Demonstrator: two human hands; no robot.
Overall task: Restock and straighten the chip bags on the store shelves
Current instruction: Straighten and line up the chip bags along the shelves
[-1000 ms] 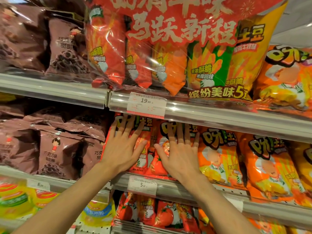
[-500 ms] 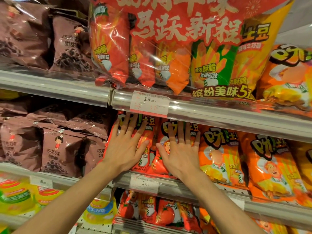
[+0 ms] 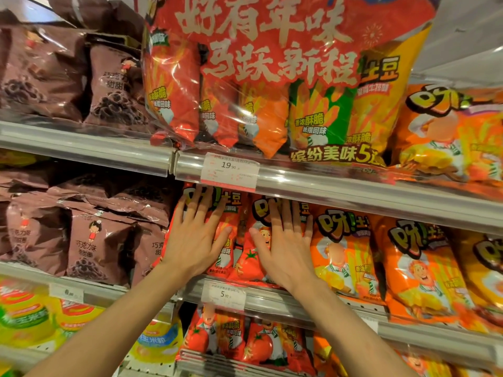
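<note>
Two red tomato-flavour chip bags stand side by side on the middle shelf. My left hand (image 3: 192, 240) lies flat, fingers spread, against the left red bag (image 3: 231, 248). My right hand (image 3: 285, 248) presses flat on the right red bag (image 3: 249, 257), fingers together and pointing up. Neither hand grips anything. Orange chip bags (image 3: 343, 254) stand in a row to the right on the same shelf. Both forearms reach up from the bottom of the view.
A big red multi-pack (image 3: 266, 85) sits on the shelf above, over a 19.90 price tag (image 3: 228, 171). Brown chocolate snack bags (image 3: 92, 240) fill the left. A shelf rail with a 5.90 tag (image 3: 224, 295) runs below my hands. More red bags (image 3: 245, 338) and yellow bags (image 3: 32, 317) sit lower.
Both hands stay flat on the red bags in nearly the same place. The view has shifted slightly, so the shelves appear a little lower and to the right.
</note>
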